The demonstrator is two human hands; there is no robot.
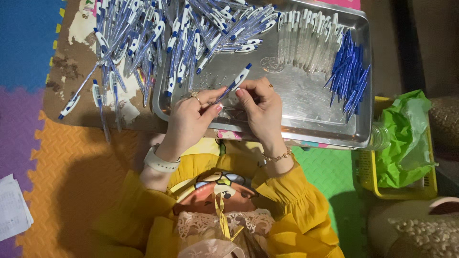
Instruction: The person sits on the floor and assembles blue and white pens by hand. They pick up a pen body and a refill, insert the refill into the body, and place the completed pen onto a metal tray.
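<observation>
Tabletop [71, 102] bears a steel tray [311, 110] with a heap of finished pens [158, 38] and blue refills [349, 79]. Both hands, left [189, 122] and right [260, 107], pinch one blue-and-white pen [233, 83] above the tray; keeping its barrel straight should help the parts seat.

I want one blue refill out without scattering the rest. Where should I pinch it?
Pinch an upper end in the refill pile, coming from the tray's far right corner. The refills lie fanned and overlapping, slanting down-left, so drawing one lengthwise likely disturbs the others least.
</observation>
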